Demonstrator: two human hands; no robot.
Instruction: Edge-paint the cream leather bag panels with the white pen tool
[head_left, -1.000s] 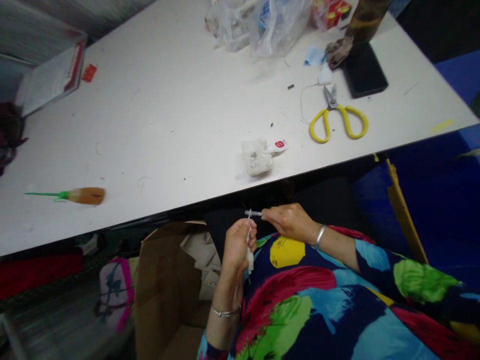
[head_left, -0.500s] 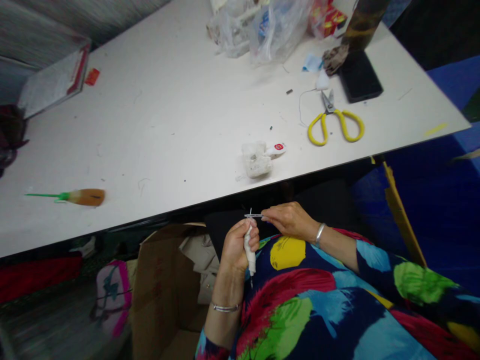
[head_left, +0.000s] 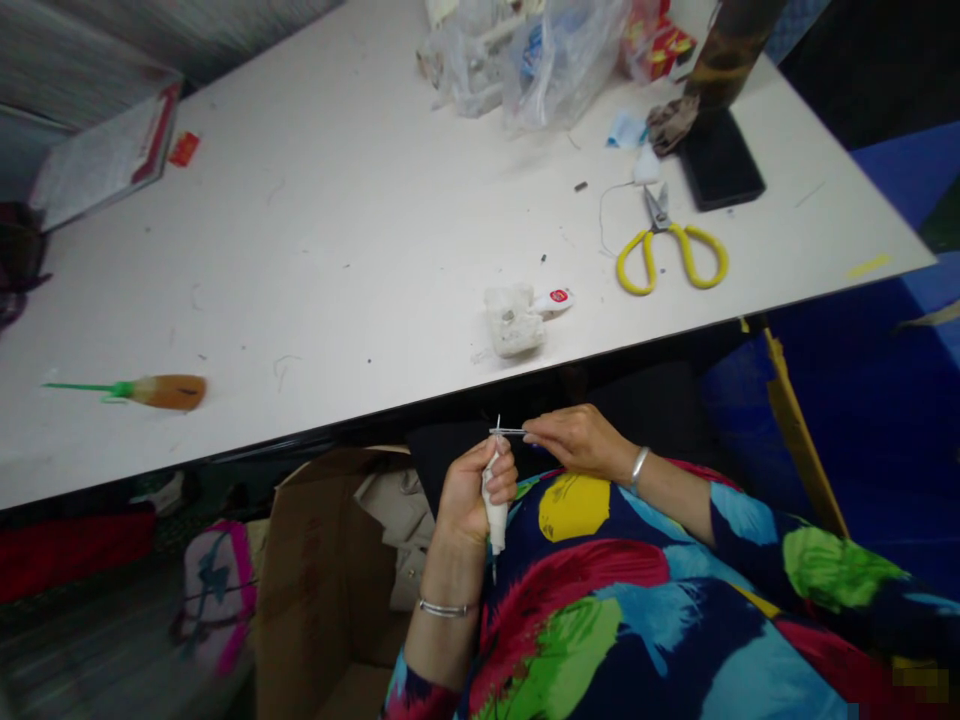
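Note:
Below the table edge, my left hand is closed around a white handled tool, its handle looking wrapped. A thin metal tip sticks up above my thumb, and a thin point shows at the lower end. My right hand pinches a slim silver piece, tweezer-like in shape. That piece reaches left and meets or crosses the upper tip just above my left thumb; the exact contact is too small to make out.
On the white table lie yellow-handled scissors, a black phone-like slab, a whitish lump, an orange-handled screwdriver-like tool and plastic bags. Under the table edge stands a cardboard box with beige cloth.
The lower end of the white tool has swung slightly left with my left hand. My right hand keeps its pinch on the silver piece. The view has shifted a little.

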